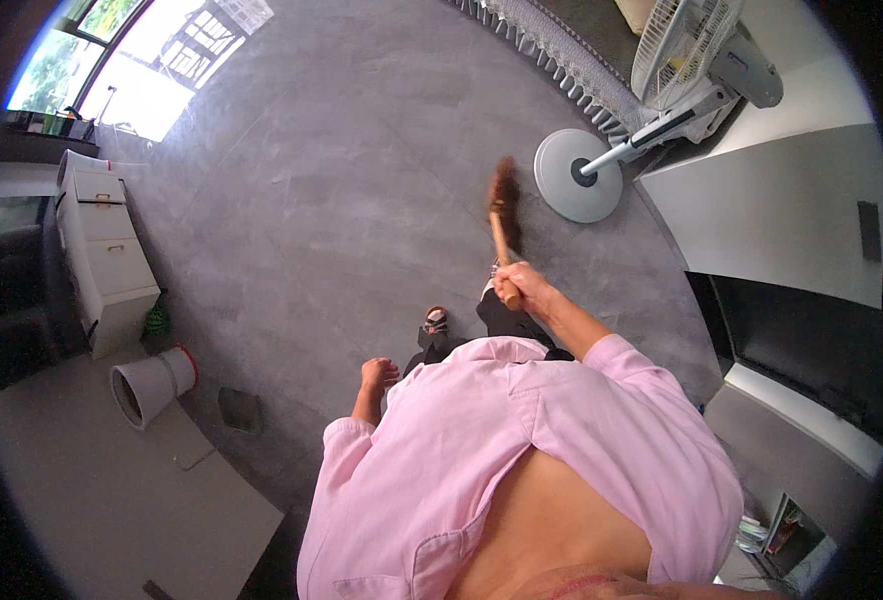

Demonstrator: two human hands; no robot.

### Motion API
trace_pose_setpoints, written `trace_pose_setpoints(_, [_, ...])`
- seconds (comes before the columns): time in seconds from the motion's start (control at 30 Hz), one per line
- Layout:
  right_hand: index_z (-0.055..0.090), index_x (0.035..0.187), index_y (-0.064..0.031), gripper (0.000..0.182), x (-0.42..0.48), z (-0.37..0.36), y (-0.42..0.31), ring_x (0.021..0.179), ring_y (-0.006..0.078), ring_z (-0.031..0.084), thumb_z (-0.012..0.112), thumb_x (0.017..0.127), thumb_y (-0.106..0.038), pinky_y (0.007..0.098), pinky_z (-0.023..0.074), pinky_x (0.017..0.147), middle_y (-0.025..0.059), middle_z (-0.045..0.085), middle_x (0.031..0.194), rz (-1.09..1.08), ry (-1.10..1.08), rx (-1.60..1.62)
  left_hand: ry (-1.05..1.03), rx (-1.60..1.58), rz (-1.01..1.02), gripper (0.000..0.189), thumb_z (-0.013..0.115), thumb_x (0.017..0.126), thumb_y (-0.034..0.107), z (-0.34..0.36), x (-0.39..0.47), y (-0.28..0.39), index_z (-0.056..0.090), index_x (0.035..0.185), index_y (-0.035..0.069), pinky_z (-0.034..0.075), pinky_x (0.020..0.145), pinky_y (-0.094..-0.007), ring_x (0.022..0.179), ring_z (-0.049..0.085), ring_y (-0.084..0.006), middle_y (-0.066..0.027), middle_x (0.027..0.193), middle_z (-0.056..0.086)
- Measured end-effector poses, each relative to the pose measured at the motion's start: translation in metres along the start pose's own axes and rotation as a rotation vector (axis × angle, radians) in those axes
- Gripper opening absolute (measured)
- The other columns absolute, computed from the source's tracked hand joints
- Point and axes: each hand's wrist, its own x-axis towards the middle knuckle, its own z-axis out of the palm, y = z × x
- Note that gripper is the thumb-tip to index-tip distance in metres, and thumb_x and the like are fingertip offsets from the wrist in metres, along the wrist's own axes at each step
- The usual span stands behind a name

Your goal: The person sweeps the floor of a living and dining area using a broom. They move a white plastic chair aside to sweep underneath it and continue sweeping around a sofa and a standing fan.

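Observation:
My right hand point(524, 287) is closed around the light wooden handle of a broom point(503, 191). The broom's reddish-brown bristle head is low over the grey floor, beside the round base of a standing fan point(578, 175); it looks blurred, and whether it touches the floor I cannot tell. My left hand point(379, 372) hangs at my left side with its fingers curled, near my dark trousers, and nothing shows in it. My feet in strapped sandals point(435, 321) stand on the floor between the hands and the broom.
A sofa or bed with a lace-edged cover point(561, 52) lies behind the fan. On the left are a white drawer cabinet point(115, 240), a cylindrical bin point(153, 384) on its side and a small dark square item point(239, 410). Grey cabinetry point(771, 202) lines the right.

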Motion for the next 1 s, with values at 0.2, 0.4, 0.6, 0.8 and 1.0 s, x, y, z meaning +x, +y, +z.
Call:
trace_pose_setpoints(0.2, [0.041,0.07,-0.0049,0.009,0.059,-0.077,-0.08,0.035,0.0051,0.039,0.043,0.073,-0.013,0.0196,0.0282,0.031,-0.0041,0.04,0.049,0.341,-0.363,0.377,-0.067,-0.112,0.075,0.018,0.049,0.072,0.014,0.063,0.024,0.075,0.05,0.086,0.003,0.044,0.046,-0.0298,0.055,0.054,-0.02,-0.011,0.069,0.056])
trace_pose_setpoints(0.4, [0.042,0.079,0.001,0.015,0.013,-0.129,-0.126,0.035,0.0073,0.039,0.042,0.07,-0.011,0.0198,0.0264,0.03,-0.0027,0.039,0.049,0.238,-0.372,0.463,-0.051,-0.424,-0.043,0.022,0.049,0.073,0.013,0.115,0.013,0.199,0.05,0.092,0.003,0.044,0.047,-0.0269,0.057,0.055,-0.0169,-0.01,0.072,0.057])
trace_pose_setpoints(0.6, [0.04,0.073,-0.0043,0.008,-0.038,-0.14,-0.163,0.034,0.0055,0.039,0.044,0.07,-0.011,0.0178,0.0284,0.028,-0.003,0.041,0.051,0.191,-0.097,0.327,0.019,-0.279,-0.007,0.021,0.049,0.072,0.013,0.124,0.043,0.199,0.052,0.09,0.004,0.045,0.05,-0.0299,0.059,0.055,-0.019,-0.0102,0.073,0.057])
trace_pose_setpoints(0.8, [0.04,0.062,-0.0113,0.012,0.021,-0.13,-0.197,0.035,0.0066,0.04,0.05,0.068,-0.012,0.0199,0.0274,0.029,-0.0035,0.042,0.048,0.168,0.066,0.173,-0.004,0.01,0.067,0.02,0.048,0.071,0.013,0.107,0.073,0.17,0.052,0.089,0.004,0.045,0.05,-0.0303,0.059,0.055,-0.0194,-0.0104,0.073,0.057])
trace_pose_setpoints(1.0, [0.045,0.061,-0.0105,0.01,0.117,-0.054,-0.233,0.035,0.0105,0.042,0.051,0.067,-0.016,0.0239,0.0289,0.03,-0.0006,0.045,0.048,0.184,-0.089,0.078,-0.009,0.038,0.119,0.02,0.047,0.071,0.013,0.087,0.113,0.205,0.051,0.089,0.003,0.045,0.05,-0.0308,0.059,0.055,-0.0198,-0.0106,0.074,0.056])
